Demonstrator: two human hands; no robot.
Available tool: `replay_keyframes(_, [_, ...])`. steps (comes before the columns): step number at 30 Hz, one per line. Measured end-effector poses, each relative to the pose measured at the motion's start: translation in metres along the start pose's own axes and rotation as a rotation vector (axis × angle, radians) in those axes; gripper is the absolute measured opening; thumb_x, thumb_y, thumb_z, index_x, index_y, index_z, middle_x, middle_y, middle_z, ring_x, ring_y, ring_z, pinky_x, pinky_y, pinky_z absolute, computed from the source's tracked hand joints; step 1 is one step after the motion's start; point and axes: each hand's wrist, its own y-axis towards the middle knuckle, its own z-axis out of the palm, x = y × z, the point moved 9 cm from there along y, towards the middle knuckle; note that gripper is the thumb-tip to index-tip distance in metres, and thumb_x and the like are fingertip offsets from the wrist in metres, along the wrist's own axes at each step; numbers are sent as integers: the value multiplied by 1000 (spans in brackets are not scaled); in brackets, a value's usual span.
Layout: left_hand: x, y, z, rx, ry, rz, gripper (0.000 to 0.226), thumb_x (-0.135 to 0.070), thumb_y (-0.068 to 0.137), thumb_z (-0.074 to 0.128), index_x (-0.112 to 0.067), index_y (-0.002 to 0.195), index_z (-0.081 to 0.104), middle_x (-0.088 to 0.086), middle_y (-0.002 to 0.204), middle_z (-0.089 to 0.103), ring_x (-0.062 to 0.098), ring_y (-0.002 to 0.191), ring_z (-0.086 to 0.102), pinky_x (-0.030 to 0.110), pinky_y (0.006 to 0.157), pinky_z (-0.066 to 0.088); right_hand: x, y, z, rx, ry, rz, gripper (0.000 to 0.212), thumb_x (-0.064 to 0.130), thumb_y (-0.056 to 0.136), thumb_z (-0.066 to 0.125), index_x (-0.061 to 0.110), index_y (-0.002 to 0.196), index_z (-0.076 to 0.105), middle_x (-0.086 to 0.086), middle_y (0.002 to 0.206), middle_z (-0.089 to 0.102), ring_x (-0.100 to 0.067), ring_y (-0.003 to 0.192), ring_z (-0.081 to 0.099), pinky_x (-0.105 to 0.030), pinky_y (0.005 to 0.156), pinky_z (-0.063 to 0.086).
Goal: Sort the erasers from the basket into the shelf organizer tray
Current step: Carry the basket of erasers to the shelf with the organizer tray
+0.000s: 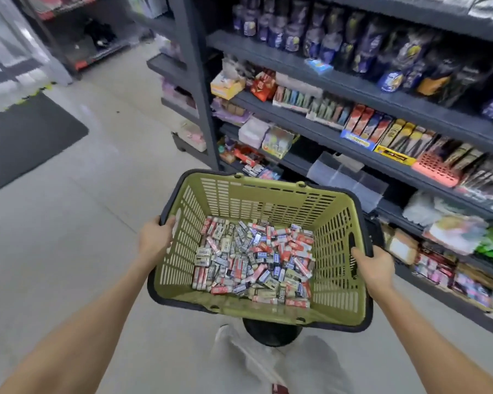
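Basket (pixel 336 251): olive-green plastic with slotted walls and a dark rim, held level in front of the person, near the shelves.
Erasers (pixel 254 257): a loose heap of small wrapped blocks in red, blue, white and cream, covering the basket's bottom; all lie inside the basket.
Left hand (pixel 154 240): clasps the basket's left rim, fingers curled over the edge.
Right hand (pixel 374 265): clasps the right rim beside the handle slot, thumb lying on the inner wall.
Organizer tray (pixel 345 177): clear plastic with dividers, on a lower shelf just beyond the basket's far right corner; contents cannot be made out.
Shelving (pixel 353 149): dark grey unit to the right, several tiers of packaged stationery and boxes.
Pink tray (pixel 436 169): perforated, on the shelf above and to the right of the clear tray.
Stool (pixel 271 335): dark, round, showing below the basket's near edge; contact with the basket cannot be told.
Mat (pixel 26 137): dark, on the pale floor to the left.
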Motion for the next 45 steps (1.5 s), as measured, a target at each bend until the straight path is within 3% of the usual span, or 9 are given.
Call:
replay_keyframes(4, [-54, 50, 38, 108, 36, 89, 29, -29, 98, 48, -5, 83, 52, 12, 62, 52, 27, 59, 50, 35, 60, 39, -12, 5, -11, -101, 112, 106, 15, 14, 86, 61, -1, 82, 61, -18, 71, 61, -29, 61, 56, -32, 56, 42])
replay_keyframes(9, [-113, 75, 111, 228, 72, 148, 27, -28, 98, 49, -3, 87, 51, 13, 63, 49, 28, 59, 47, 36, 63, 38, -37, 34, -43, -190, 151, 186, 17, 15, 86, 60, 5, 73, 58, -9, 59, 54, -25, 53, 51, -27, 47, 36])
replay_keyframes(14, [-154, 79, 187, 255, 124, 162, 34, -27, 96, 53, -1, 75, 54, 14, 57, 54, 28, 57, 52, 35, 59, 41, -73, 85, -80, -229, 153, 254, 23, 17, 85, 64, 13, 66, 53, -3, 54, 50, -20, 51, 49, -27, 50, 36])
replay_keyframes(23, [-191, 88, 295, 357, 266, 99, 35, -35, 92, 58, -5, 72, 62, 13, 61, 66, 31, 60, 62, 41, 69, 53, -110, 185, -122, -160, 43, 302, 34, 21, 86, 62, 18, 57, 43, -2, 49, 44, -21, 47, 45, -25, 46, 32])
replay_keyframes(27, [-191, 112, 338, 411, 424, 89, 33, -41, 90, 57, -13, 75, 65, 5, 64, 70, 28, 71, 66, 39, 78, 53, -127, 209, -114, -167, 34, 313, 37, 15, 84, 62, 10, 56, 39, -6, 47, 40, -24, 46, 43, -29, 49, 31])
replay_keyframes(31, [-179, 149, 392, 437, 523, 122, 34, -49, 85, 61, -17, 76, 63, 4, 67, 70, 24, 69, 65, 33, 70, 52, -158, 229, -85, -193, 49, 377, 27, 16, 85, 61, 4, 64, 49, -12, 55, 47, -26, 52, 47, -30, 51, 34])
replay_keyframes(39, [-110, 226, 488, 587, 677, 235, 38, -61, 78, 64, -23, 80, 66, 3, 78, 68, 26, 77, 62, 34, 72, 49, -241, 271, -3, -204, 77, 457, 32, 19, 84, 65, 11, 59, 46, -6, 49, 44, -23, 46, 44, -29, 48, 33])
replay_keyframes(43, [-88, 244, 526, 586, 696, 347, 62, -73, 74, 54, -14, 54, 53, 6, 56, 59, 28, 65, 61, 31, 57, 40, -285, 291, 35, -164, 103, 498, 24, 20, 83, 68, 16, 63, 54, -1, 49, 48, -19, 49, 47, -27, 47, 35])
replay_keyframes(45, [-81, 247, 544, 567, 714, 397, 77, -83, 68, 44, -8, 55, 52, 11, 54, 58, 29, 61, 60, 32, 58, 41, -302, 302, 50, -142, 133, 506, 15, 20, 81, 69, 14, 70, 61, 3, 51, 55, -14, 50, 52, -24, 45, 37])
